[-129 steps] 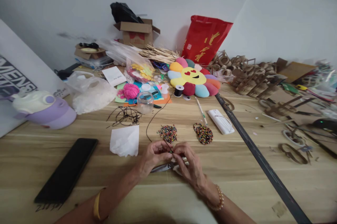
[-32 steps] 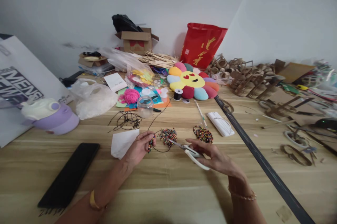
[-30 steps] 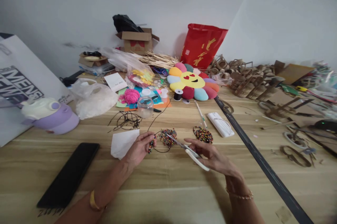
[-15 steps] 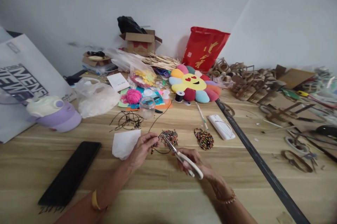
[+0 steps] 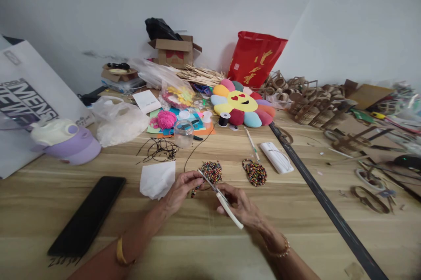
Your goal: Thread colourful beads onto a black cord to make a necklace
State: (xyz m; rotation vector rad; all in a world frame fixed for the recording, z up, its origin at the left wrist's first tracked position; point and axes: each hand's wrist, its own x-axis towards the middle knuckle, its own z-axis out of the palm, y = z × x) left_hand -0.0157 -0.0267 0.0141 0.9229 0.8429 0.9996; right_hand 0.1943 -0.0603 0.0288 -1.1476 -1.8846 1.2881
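Note:
My right hand grips a pair of white-handled scissors, blades pointing up and left toward my left fingertips. My left hand pinches a black cord, with a short string of coloured beads hanging below the fingers. The scissor tips are beside those fingers; whether they touch the cord I cannot tell. From there the black cord runs back toward a spool of black cord. Behind the blades lies a pile of small multicoloured beads. Strung beads lie coiled further right.
Left of my hands are a white paper sheet, black cord scraps and a black phone-like slab. A clear jar, pink yarn and flower cushion stand behind. A white power bank sits right.
The scissors have turned in my right hand, with their handles now closer together and tips nearer my left fingers. My left hand has shifted slightly right.

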